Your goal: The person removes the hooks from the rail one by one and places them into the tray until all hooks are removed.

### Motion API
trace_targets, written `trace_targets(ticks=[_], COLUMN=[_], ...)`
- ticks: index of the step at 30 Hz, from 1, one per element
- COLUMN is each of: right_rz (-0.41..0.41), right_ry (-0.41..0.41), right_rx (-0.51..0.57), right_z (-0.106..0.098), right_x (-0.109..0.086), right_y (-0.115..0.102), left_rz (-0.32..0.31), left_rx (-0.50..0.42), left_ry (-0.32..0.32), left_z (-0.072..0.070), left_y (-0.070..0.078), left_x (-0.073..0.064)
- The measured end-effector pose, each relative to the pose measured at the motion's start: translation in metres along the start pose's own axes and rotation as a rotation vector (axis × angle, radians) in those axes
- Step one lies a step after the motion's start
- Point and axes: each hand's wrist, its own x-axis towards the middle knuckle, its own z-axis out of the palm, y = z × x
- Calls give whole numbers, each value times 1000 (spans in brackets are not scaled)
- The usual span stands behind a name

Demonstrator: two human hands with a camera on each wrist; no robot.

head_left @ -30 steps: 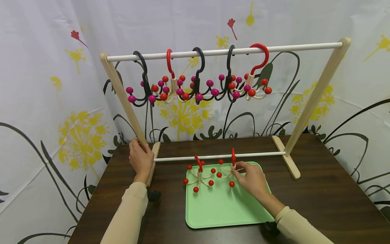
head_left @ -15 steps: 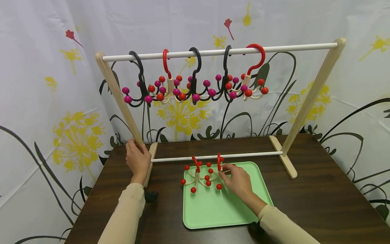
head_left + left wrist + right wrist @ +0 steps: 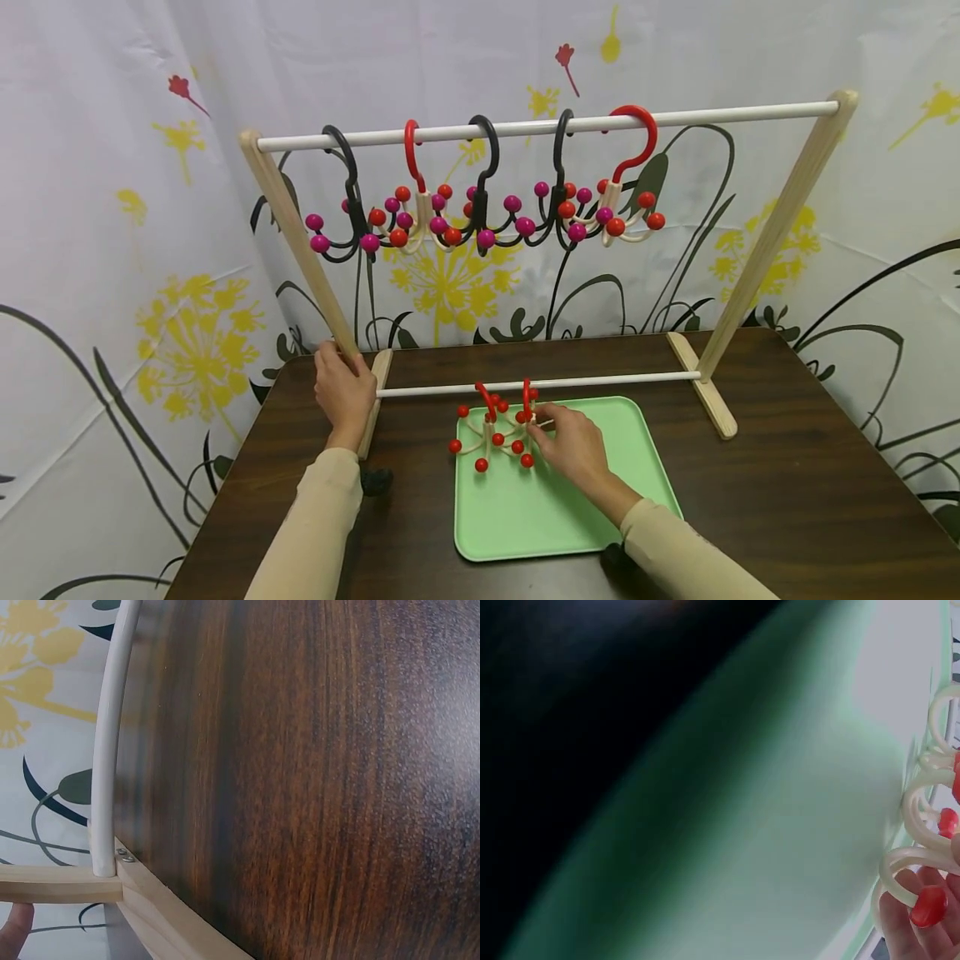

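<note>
My left hand [image 3: 345, 396] grips the lower left post [image 3: 300, 242] of a wooden rack; in the left wrist view just one fingertip [image 3: 15, 930] shows beneath the post. Over the green tray [image 3: 540, 533], my right hand [image 3: 573, 446] pinches the stem of a red-hooked hanger [image 3: 527, 402] with cream, ball-tipped arms. A matching hanger [image 3: 488, 432] stands upright on the tray just left of it, their arms overlapping. In the right wrist view, cream arms and a red ball [image 3: 928, 906] lie by the fingers at the right edge.
Several black hangers [image 3: 482, 200] with magenta balls and two red-hooked hangers [image 3: 611, 196] hang from the rack's white top rod [image 3: 735, 115]. A lower white rod [image 3: 622, 381] runs behind the tray. Wooden feet [image 3: 705, 387] stand on the dark table [image 3: 795, 483]; a printed curtain hangs behind.
The right hand has carried its red-hooked hanger left across the tray, close against the other one. The left hand has stayed on the post.
</note>
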Motion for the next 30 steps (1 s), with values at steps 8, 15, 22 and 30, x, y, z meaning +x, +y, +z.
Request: trace_targets(ticks=[8,15,22,30], right_rz=[6,-25,-55,-230], right_ry=[-47,-95,-64,82], right_rx=[22,-2,-8,-42], right_z=[-1,-12,-38,-89], right_x=[-1,2,1,11], right_y=[4,7,12,11], left_rz=[-10,-17,-21,-21], left_rx=[4,7,6,8], left_ry=[-6,-6,-17,-20], left_z=[0,-1,1,-1], left_y=[-1,1,1,0], left_x=[0,2,3,1])
